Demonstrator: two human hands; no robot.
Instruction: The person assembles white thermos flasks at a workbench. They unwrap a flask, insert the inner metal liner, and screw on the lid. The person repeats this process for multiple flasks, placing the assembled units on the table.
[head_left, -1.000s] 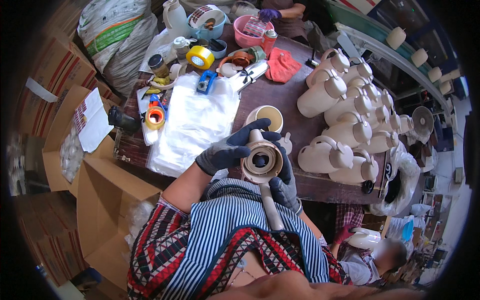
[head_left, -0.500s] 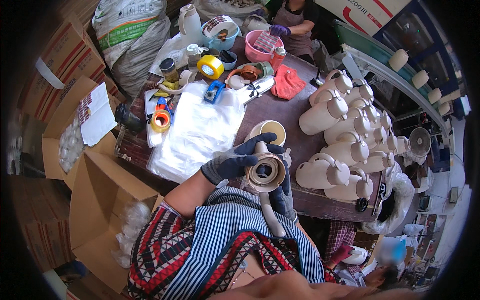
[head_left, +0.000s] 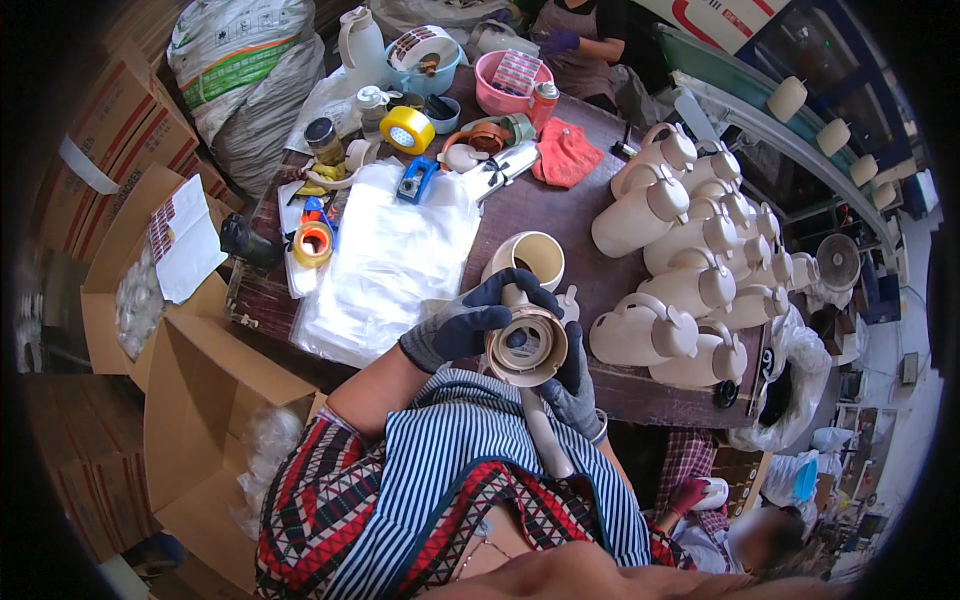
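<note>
Both my hands wear grey gloves with dark fingers. Between them is a beige jug collar with a handle [head_left: 528, 377], its threaded round opening facing up and the long curved handle hanging toward my apron. My left hand [head_left: 450, 325] grips the collar's left side and spout. Along the right side, my right hand [head_left: 573, 388] is closed around the collar, and a dark fingertip shows inside the opening. Just beyond my hands an open beige jug body [head_left: 497, 260] rests on the table [head_left: 500, 215]. A small beige lid-like piece [head_left: 569, 302] shows by my right fingers.
Several assembled beige jugs [head_left: 655, 330] crowd the table's right side. Clear plastic bags [head_left: 385, 265] lie left, with a blue tool [head_left: 415, 180] and tape rolls [head_left: 408, 130] near them. A red cloth [head_left: 566, 153] lies farther back. Open cartons [head_left: 205, 400] stand left. Co-workers are across and at lower right.
The collar has tilted slightly in my hands, and a fingertip now shows more plainly inside its opening. The whole view has shifted a little. Across the table, the co-worker's gloved hand has left the pink basin.
</note>
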